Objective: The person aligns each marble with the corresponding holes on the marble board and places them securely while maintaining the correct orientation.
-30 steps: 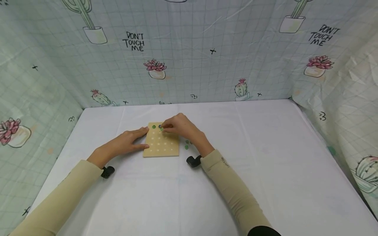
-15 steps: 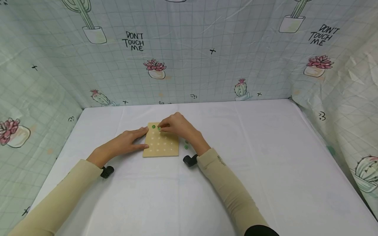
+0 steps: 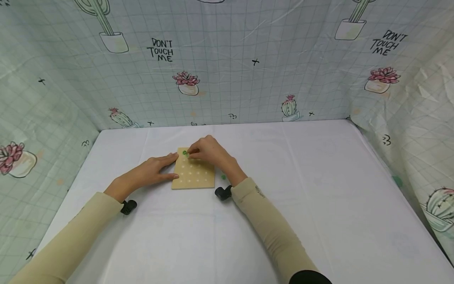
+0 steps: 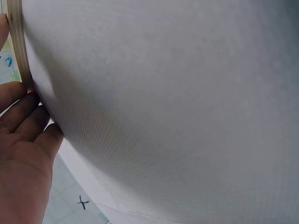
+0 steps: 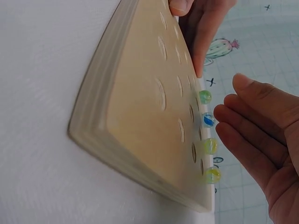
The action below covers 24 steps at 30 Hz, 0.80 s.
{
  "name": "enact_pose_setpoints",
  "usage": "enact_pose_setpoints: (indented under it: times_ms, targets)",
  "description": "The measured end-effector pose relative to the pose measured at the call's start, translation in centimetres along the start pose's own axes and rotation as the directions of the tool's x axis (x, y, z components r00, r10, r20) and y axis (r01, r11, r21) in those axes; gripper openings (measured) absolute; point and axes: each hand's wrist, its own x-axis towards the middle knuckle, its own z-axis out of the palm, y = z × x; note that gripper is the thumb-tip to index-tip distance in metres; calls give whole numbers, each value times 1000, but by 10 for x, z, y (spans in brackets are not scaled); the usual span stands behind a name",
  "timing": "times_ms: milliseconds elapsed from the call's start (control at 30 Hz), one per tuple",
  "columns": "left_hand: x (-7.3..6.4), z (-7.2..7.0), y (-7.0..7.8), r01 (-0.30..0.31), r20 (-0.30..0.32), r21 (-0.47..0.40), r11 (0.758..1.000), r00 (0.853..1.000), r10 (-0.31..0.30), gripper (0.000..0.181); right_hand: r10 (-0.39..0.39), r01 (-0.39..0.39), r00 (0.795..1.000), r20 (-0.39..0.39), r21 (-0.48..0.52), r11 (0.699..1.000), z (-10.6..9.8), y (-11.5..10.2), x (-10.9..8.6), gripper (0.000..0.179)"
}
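Observation:
A pale wooden board [image 3: 193, 177] with rows of round hollows lies flat on the table. My left hand [image 3: 159, 167] rests against its left side, thumb near the lower corner and fingers along the upper part. My right hand [image 3: 209, 152] is over the far rows, thumb and index fingertips close together with a greenish glass marble [image 3: 187, 155] at their tips. Glass marbles line the far row: green [image 5: 204, 97], blue [image 5: 208, 120], yellow-green [image 5: 210, 145] and yellow [image 5: 213, 175]. In the right wrist view, the thumb hides the pinch; the other fingers curve inward.
A loose green marble [image 3: 223, 177] lies on the white table [image 3: 319, 189] right of the board, near the right wrist. Printed cloth walls [image 3: 227, 79] with cactus drawings stand behind the table and at both sides. Black wrist cameras [image 3: 223, 193] sit under the cuffs.
My right hand has moved left along the board's far row, the greenish marble at its fingertips moving with it. The wrist now covers some loose marbles. My left hand has stayed in place.

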Motion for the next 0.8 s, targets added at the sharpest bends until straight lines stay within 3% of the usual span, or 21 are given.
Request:
enact_pose_setpoints:
  times_ms: [333, 567, 800]
  targets:
    - [0, -1, -1, -15, -12, -5, 1000, 1000, 15, 90, 45, -44, 998, -42, 29, 999, 3, -4, 5, 20]
    - [0, 0, -2, -20, -11, -11, 1000, 1000, 20, 91, 75, -75, 997, -12, 7, 997, 4, -6, 10, 20]
    - [0, 0, -3, -18, -10, -16, 1000, 1000, 18, 91, 57, -56, 998, 23, -24, 998, 5, -10, 14, 21]
